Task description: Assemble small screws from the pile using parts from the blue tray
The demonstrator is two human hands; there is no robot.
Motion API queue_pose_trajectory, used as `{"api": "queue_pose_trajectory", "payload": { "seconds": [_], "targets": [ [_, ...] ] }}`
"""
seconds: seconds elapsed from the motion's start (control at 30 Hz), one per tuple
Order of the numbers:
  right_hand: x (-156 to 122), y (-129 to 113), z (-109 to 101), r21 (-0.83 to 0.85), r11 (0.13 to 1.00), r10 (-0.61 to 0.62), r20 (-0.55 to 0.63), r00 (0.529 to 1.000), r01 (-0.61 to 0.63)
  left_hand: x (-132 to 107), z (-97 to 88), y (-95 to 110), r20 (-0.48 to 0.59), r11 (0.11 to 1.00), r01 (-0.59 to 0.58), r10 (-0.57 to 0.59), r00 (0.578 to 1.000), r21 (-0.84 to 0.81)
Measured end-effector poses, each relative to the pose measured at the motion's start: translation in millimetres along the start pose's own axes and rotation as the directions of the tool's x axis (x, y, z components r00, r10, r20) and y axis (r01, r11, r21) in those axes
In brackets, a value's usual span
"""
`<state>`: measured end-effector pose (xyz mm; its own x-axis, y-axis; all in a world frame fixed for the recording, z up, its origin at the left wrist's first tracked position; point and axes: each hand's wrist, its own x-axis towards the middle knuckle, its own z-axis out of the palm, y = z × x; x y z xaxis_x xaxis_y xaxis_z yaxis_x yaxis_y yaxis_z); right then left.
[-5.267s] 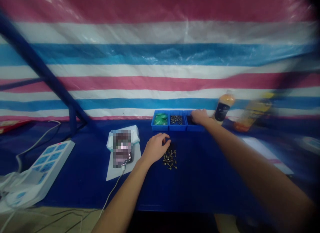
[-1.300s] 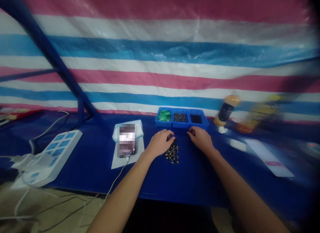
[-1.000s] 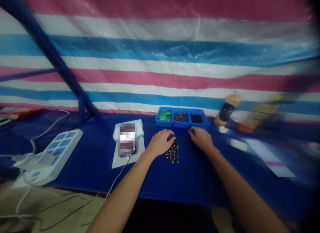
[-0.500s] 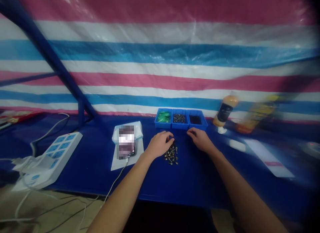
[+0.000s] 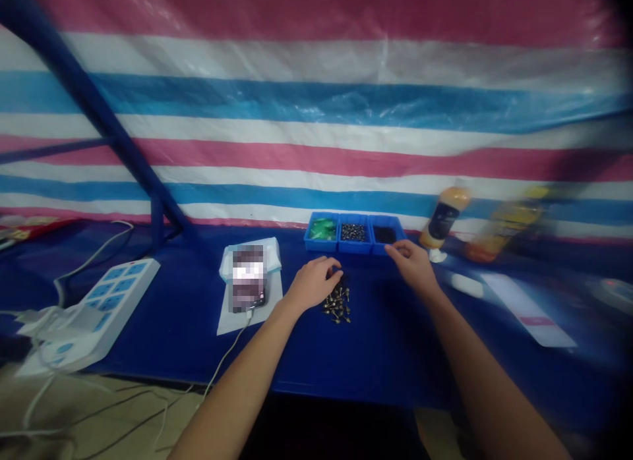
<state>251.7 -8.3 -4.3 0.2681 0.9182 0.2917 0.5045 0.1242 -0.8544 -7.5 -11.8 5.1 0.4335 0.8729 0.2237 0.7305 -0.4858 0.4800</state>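
A small heap of brass-and-black parts [image 5: 337, 304] lies on the blue table [image 5: 376, 354]. My left hand [image 5: 312, 282] rests at the heap's upper left, fingers curled and pinched on something too small to name. My right hand [image 5: 412, 262] is raised just in front of the right blue bin [image 5: 386, 235] of dark bits, fingers curled in a pinch; what it holds, if anything, does not show. A middle bin [image 5: 353, 234] holds grey metal pieces. The left bin [image 5: 322, 230] holds green pieces.
A phone on a cable [image 5: 246, 287] lies on white paper left of the heap. A white power strip [image 5: 84, 314] sits at the far left with cords. An orange bottle [image 5: 443, 216], a blurred yellow bottle [image 5: 502, 231] and white paper [image 5: 527, 310] stand right. Striped tarp behind.
My right hand has moved from beside the heap up and right toward the right bin. My left hand has stayed at the heap.
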Motion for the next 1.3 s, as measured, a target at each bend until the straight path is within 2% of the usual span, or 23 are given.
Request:
{"api": "queue_pose_trajectory", "payload": {
  "seconds": [0.1,0.17,0.23,0.33,0.43,0.67,0.77,0.83,0.93,1.0,1.1,1.17,1.3],
  "targets": [
    [-5,2,3,-0.145,0.985,-0.088,0.066,0.994,0.097,0,-0.8,0,-0.014,0.999,0.025,-0.025,1.000,0.021],
    [-11,0,12,-0.218,0.955,-0.157,0.212,0.965,0.203,0,-0.7,-2,-0.043,0.998,0.052,-0.050,0.998,0.044],
    [-18,-4,24,-0.245,0.902,-0.242,0.393,0.887,0.355,0,-0.1,-4,-0.069,0.994,0.087,-0.082,0.994,0.071],
    [-27,-10,40,-0.243,0.825,-0.324,0.535,0.780,0.509,0,1.0,-6,-0.075,0.985,0.134,-0.127,0.989,0.110],
    [-31,-14,46,-0.269,0.783,-0.336,0.576,0.746,0.561,1,1.9,-7,-0.060,0.980,0.151,-0.144,0.988,0.128],
    [-36,-24,43,-0.305,0.748,-0.353,0.570,0.742,0.590,1,2.5,-7,-0.033,0.983,0.146,-0.143,0.989,0.113],
    [-35,-23,44,-0.232,0.809,-0.363,0.525,0.770,0.539,1,2.2,-6,-0.033,0.983,0.147,-0.144,0.989,0.111],
    [-33,-22,44,-0.163,0.871,-0.350,0.457,0.818,0.464,1,2.0,-6,-0.031,0.982,0.153,-0.150,0.988,0.112],
    [-28,-19,41,-0.046,0.957,-0.252,0.357,0.900,0.286,1,2.0,-6,-0.031,0.982,0.157,-0.155,0.988,0.108],
    [-24,-17,37,0.066,0.988,-0.155,0.333,0.930,0.141,1,2.2,-7,-0.035,0.983,0.152,-0.149,0.988,0.106],
    [-18,-13,31,0.216,0.974,-0.004,0.318,0.948,-0.068,1,2.5,-8,-0.037,0.985,0.141,-0.138,0.990,0.101],
    [-14,-10,29,0.293,0.943,0.080,0.262,0.962,-0.158,1,2.8,-9,-0.033,0.986,0.135,-0.132,0.991,0.096],
    [-10,-6,27,0.477,0.861,0.172,0.058,0.983,-0.179,1,3.5,-10,-0.032,0.988,0.122,-0.120,0.992,0.091]
  ]
}}
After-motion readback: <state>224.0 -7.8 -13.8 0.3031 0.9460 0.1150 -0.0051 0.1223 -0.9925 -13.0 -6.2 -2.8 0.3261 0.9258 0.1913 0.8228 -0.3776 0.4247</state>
